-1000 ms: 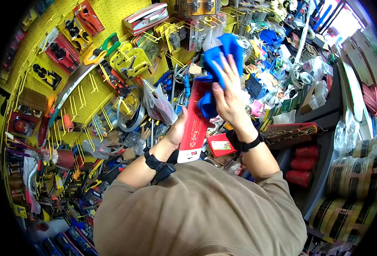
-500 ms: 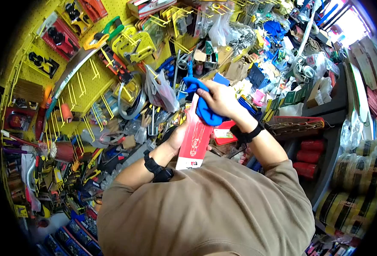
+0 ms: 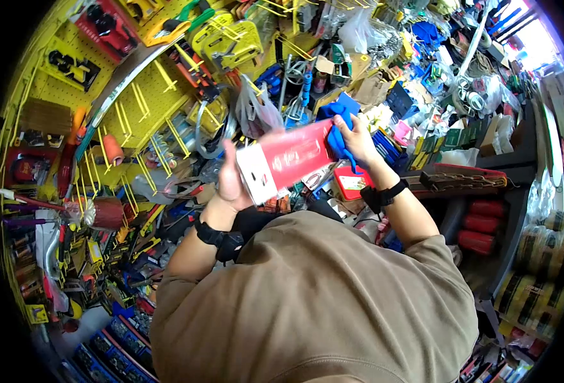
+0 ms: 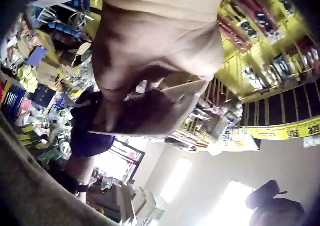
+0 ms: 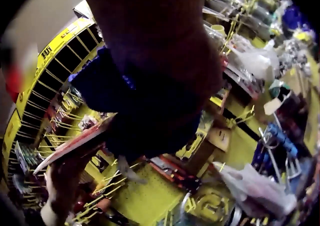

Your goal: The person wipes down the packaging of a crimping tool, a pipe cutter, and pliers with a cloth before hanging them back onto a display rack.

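Note:
My left hand [image 3: 232, 182] grips the white end of a long red and white tool package [image 3: 288, 158], held nearly level in front of me. In the left wrist view the package [image 4: 165, 106] shows from behind, under my palm. My right hand [image 3: 358, 137] holds a blue cloth [image 3: 337, 121] bunched against the package's far red end. In the right wrist view the blue cloth [image 5: 105, 83] sits under my dark hand, with the package [image 5: 75, 143] edge-on below it.
A yellow pegboard wall [image 3: 148, 108] full of hooks and packaged tools stands ahead. Cluttered boxes and bags [image 3: 435, 96] fill the counter to the right. A dark shelf [image 3: 480, 191] with red rolls and striped tape rolls [image 3: 543, 255] is at my right.
The package has swung from upright to nearly level, its white end now to the left. My right hand with the cloth has moved along it to the far red end.

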{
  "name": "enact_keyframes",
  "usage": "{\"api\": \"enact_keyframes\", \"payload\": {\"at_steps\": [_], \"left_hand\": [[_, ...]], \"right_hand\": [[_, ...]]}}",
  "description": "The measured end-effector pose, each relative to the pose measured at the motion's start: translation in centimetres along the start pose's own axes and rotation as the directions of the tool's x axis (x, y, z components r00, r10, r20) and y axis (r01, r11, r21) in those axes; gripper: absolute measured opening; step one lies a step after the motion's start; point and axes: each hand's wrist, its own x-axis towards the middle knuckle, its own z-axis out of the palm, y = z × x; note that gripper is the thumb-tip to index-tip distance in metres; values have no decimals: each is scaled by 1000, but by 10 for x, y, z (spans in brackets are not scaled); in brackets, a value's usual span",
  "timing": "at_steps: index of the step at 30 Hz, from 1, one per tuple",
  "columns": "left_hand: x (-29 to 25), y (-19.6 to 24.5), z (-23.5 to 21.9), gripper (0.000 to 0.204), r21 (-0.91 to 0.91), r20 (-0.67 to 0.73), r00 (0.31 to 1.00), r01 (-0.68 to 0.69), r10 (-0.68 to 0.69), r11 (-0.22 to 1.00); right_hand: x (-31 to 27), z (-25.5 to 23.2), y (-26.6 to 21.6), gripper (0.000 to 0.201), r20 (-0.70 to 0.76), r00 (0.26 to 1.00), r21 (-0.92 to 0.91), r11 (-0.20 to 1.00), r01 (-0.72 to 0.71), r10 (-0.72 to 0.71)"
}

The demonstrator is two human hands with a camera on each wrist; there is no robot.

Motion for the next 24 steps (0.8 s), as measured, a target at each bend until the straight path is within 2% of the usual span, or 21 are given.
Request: {"api": "enact_keyframes", "payload": {"at_steps": [1, 2, 3, 4, 5, 6, 8, 9, 10, 11, 12, 14, 15, 16, 17, 18, 20, 21, 22, 23, 24], "left_hand": [[-14, 15, 4, 113, 105, 60, 996, -78, 72, 991], [-26, 26, 3, 117, 208, 135, 980, -172, 146, 963], [-37, 38, -6, 121, 443, 125, 968, -249, 216, 861], [-51, 50, -16, 125, 651, 132, 950, -299, 284, 698], [-57, 56, -13, 128, 806, 197, 826, -443, 529, 391], [-64, 70, -15, 128, 814, 215, 824, -448, 525, 369], [-86, 103, -21, 134, 801, 420, 594, -598, 686, 27], [-98, 107, -10, 135, 766, 362, 512, -639, 779, 64], [-111, 119, -18, 126, 699, 367, 443, -712, 818, 72], [-124, 128, -12, 121, 648, 344, 393, -756, 853, 87], [-139, 139, -3, 116, 589, 321, 334, -803, 886, 90], [-165, 165, -12, 103, 503, 301, 312, -855, 901, 128], [-176, 178, -22, 96, 470, 266, 340, -863, 902, 186], [-186, 187, -31, 90, 437, 229, 375, -864, 898, 249], [-193, 190, -34, 81, 385, 135, 429, -853, 893, 351], [-200, 193, -39, 69, 250, 137, 580, -805, 803, 538], [-196, 183, -55, 68, 163, -36, 706, -694, 708, 701], [-193, 173, -50, 70, 169, -59, 767, -623, 639, 763], [-188, 160, -44, 73, 129, 5, 838, -541, 545, 831], [-179, 145, -47, 74, -51, 118, 873, -470, 473, 881], [-168, 132, -49, 75, -217, 243, 878, -364, 412, 906]], "right_hand": [[1, 14, 4, 40, -26, 993, 86, 990, -114, 117], [-2, 36, -8, 42, -70, 993, 103, 991, -88, 95], [-1, 58, -11, 41, -43, 991, 163, 979, -121, 130], [-4, 81, -12, 41, -13, 986, 225, 962, -157, 164], [-11, 102, -27, 43, 82, 977, 184, 960, -210, 198], [-14, 131, -28, 44, 58, 966, 185, 948, -259, 253], [-10, 187, -2, 45, 212, 950, 254, 925, -281, 230], [-23, 219, -25, 44, 286, 932, 347, 883, -316, 221], [-37, 249, -47, 44, 366, 906, 423, 829, -366, 213], [-34, 273, -28, 46, 441, 893, 393, 876, -279, 87], [-35, 297, -31, 45, 405, 907, 397, 872, -285, 112], [-31, 316, -36, 43, 367, 928, 175, 976, -133, 60], [-34, 318, -56, 39, 322, 947, 44, 999, -29, 14], [-27, 308, -66, 36, 372, 928, -143, 989, 27, 29], [-26, 301, -86, 35, 254, 966, -238, 971, 7, 56], [-29, 292, -104, 34, 122, 989, -328, 944, -37, 81], [-30, 271, -112, 36, -40, 984, -255, 954, 157, -173], [-51, 272, -145, 36, -23, 958, -194, 941, 277, -287], [-58, 270, -149, 37, 101, 915, -66, 915, 399, -391], [-65, 262, -159, 41, 288, 856, -172, 856, 487, -429], [-66, 265, -160, 48, 412, 648, -130, 662, 738, -641]]}}
